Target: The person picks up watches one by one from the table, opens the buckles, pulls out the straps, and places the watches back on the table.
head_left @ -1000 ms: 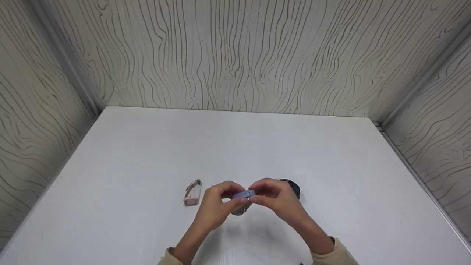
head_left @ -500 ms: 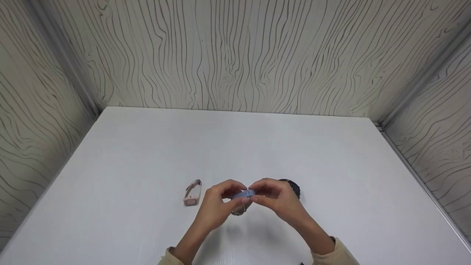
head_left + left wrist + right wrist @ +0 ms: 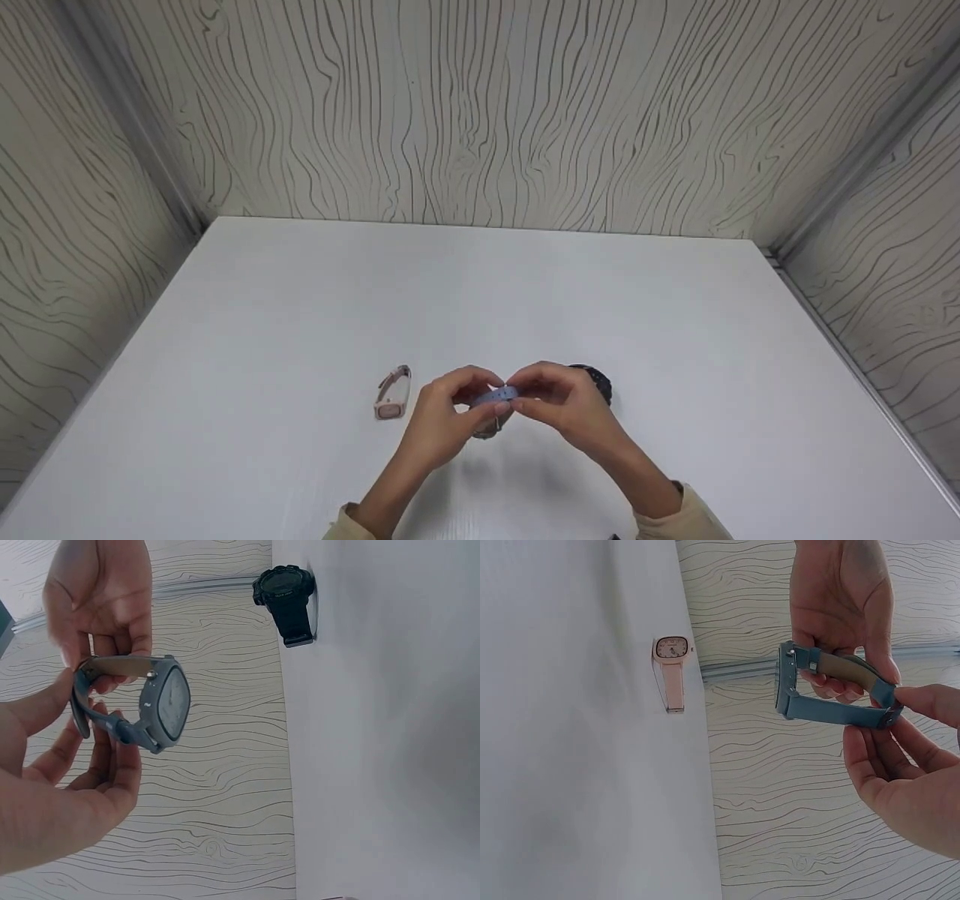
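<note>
Pink watch (image 3: 673,675): set down on the worktop (image 3: 480,300), left of the left grip and apart from it; not touched.
Left grip (image 3: 444,412): closed in a pinch on the strap (image 3: 836,709) of the blue watch (image 3: 171,705).
Blue watch: held between the two grips and raised off the worktop; the strap is bent into a loop, with the case hanging below the grips.
Step in hand: judged to be the working of the strap ends; whether they are being joined or parted cannot be told, as the fastening is small and partly covered.
Next move: judged to call for the loop to be steadied by one grip while the strap end is guided by the other, without the case being twisted.
Right grip (image 3: 568,397): pinched on the same strap, just beside the left grip.
Black watch (image 3: 288,600): rested on the worktop, just right of the right grip; partly hidden by it in the head view.
</note>
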Demonstrator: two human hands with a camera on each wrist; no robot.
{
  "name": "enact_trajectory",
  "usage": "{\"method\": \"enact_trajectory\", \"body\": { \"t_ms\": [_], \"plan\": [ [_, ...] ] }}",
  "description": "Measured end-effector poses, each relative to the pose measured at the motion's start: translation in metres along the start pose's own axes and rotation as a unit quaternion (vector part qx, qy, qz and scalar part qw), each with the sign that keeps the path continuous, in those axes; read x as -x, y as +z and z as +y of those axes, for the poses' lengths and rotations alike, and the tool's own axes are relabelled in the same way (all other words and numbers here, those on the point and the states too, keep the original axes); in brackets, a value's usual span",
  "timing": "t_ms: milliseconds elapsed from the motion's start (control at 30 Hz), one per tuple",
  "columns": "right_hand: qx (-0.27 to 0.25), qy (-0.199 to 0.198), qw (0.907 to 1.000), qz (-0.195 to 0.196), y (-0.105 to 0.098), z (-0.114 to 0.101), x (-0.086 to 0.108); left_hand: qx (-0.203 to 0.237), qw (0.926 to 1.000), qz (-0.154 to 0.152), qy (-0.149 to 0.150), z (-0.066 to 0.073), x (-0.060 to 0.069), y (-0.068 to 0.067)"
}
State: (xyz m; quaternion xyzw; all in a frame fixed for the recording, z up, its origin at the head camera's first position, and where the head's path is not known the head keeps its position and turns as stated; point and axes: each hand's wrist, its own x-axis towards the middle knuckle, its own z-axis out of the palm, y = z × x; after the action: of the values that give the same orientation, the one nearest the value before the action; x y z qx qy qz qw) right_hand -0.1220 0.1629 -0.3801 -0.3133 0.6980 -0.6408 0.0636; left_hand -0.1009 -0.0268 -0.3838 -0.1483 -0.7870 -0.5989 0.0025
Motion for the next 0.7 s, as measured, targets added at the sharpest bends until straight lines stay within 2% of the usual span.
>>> {"method": "enact_trajectory", "body": {
  "t_ms": [133,400,700],
  "plan": [
    [0.001,-0.012,0.9999,-0.003,0.0007,0.0000,-0.0008,-0.008,0.9999,0.004,0.011,0.0002,0.0007,-0.0001],
    [0.018,-0.029,0.9994,-0.001,0.0011,0.0000,-0.0019,-0.019,0.9998,0.006,0.008,-0.0005,0.0013,0.0013],
    [0.021,-0.034,0.9992,0.003,0.0012,0.0000,-0.0019,-0.005,0.9999,0.000,0.011,-0.0009,0.0012,0.0012]
  ]
}}
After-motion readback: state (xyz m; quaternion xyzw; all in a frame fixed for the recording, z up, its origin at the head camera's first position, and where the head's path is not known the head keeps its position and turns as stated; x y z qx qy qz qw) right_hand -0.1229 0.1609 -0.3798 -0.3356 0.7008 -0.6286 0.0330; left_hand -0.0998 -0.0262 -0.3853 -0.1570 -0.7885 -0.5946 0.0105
